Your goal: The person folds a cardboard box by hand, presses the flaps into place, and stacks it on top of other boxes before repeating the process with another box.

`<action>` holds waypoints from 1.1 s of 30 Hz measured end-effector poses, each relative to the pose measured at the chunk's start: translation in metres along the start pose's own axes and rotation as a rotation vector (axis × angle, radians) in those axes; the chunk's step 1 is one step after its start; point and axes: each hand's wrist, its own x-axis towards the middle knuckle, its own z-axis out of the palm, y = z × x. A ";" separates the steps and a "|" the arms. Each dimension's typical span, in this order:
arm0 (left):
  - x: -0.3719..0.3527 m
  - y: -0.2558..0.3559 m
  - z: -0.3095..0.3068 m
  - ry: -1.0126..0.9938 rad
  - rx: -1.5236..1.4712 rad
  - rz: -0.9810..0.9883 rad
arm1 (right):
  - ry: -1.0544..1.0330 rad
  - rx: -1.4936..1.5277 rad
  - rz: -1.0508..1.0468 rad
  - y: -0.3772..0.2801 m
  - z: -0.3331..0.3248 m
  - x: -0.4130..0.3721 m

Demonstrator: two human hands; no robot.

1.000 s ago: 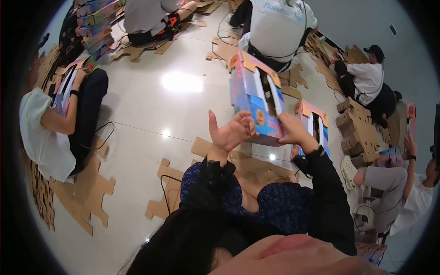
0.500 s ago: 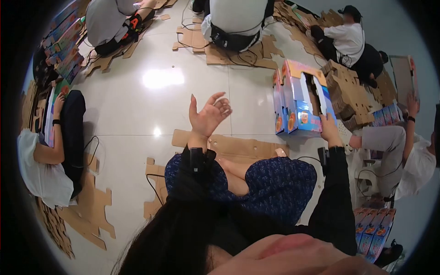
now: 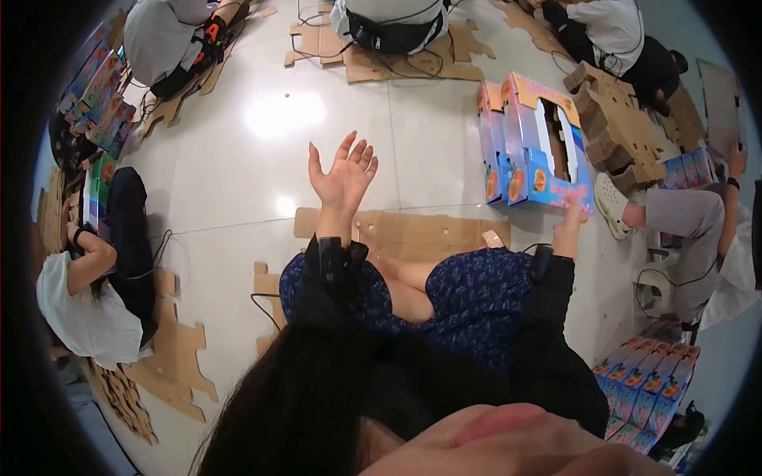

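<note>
My left hand (image 3: 345, 178) is raised over the floor in front of my knees, palm up with the fingers spread, and nothing lies in it. Toward the right, my right hand (image 3: 568, 226) is at the lower right corner of a colourful cardboard fruit box (image 3: 530, 170), its fingers stretched out and overlapping the printed front panel. The box stands upright, blue, pink and orange, with a cut-out window. Close against its left side is a second matching box (image 3: 490, 151).
Brown flat cardboard (image 3: 421, 230) lies before my crossed legs. Cut cardboard sheets (image 3: 615, 131) are stacked at the right, near a person's pale clog (image 3: 611, 206). Finished-looking printed boxes (image 3: 651, 381) stand in a row lower right. Several people sit around on the tiled floor.
My right hand has moved down off the box's edge and its fingers have straightened. The left hand's fingers have spread wider. The view has shifted slightly.
</note>
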 end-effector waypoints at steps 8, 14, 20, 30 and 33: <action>0.005 -0.004 -0.005 0.107 0.037 0.030 | -0.558 0.230 0.583 -0.029 0.039 -0.075; 0.006 0.002 -0.014 0.104 0.043 0.047 | -0.437 0.254 0.399 0.002 0.041 -0.035; -0.002 0.022 -0.006 0.138 -0.056 0.223 | -0.464 0.202 0.261 -0.035 0.006 -0.051; 0.002 0.024 -0.005 0.372 0.780 0.338 | -0.841 0.375 0.144 -0.041 0.020 -0.072; 0.003 0.028 -0.013 0.488 0.766 0.351 | -0.831 0.214 0.157 -0.030 0.044 -0.081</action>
